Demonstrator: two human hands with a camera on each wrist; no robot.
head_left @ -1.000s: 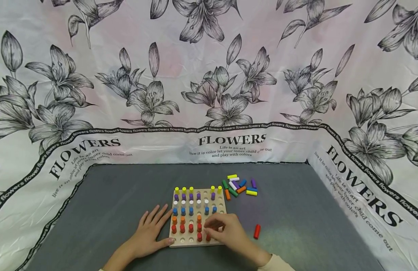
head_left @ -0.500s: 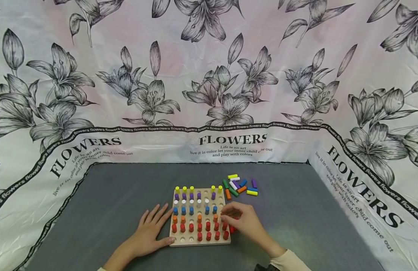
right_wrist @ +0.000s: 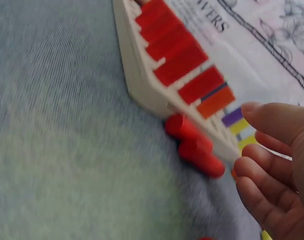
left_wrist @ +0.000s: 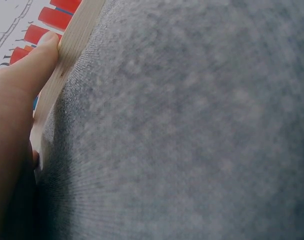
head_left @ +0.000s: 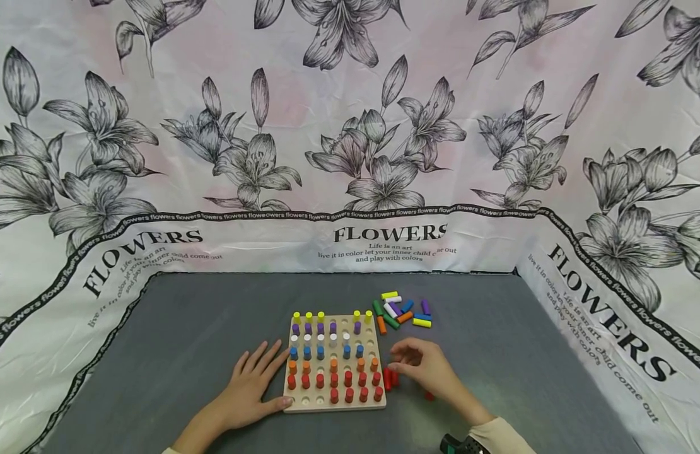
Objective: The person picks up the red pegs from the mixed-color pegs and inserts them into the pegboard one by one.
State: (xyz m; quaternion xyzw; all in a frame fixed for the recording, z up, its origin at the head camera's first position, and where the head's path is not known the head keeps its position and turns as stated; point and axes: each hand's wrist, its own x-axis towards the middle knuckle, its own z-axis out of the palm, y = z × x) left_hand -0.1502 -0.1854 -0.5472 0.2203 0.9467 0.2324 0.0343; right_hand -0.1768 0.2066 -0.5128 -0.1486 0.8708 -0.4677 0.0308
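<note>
A wooden pegboard holds rows of yellow, purple, white, blue, orange and red pegs. My left hand lies with its fingers spread on the table at the board's left side, its thumb touching the near left corner. Just right of the board is my right hand, fingers loosely bent and nothing between thumb and fingertips in the right wrist view. Two loose red pegs lie close together against the board's right side, near that hand. Another red peg is partly hidden under the right wrist.
Behind the board's far right corner, a loose pile of pegs in green, white, purple, blue, orange and yellow lies on the grey tabletop. A flower-printed cloth hangs around the back and sides.
My right hand has moved from over the red pegs at the board's near right to beside its right edge. An orange peg it covered now shows. The left hand stays put.
</note>
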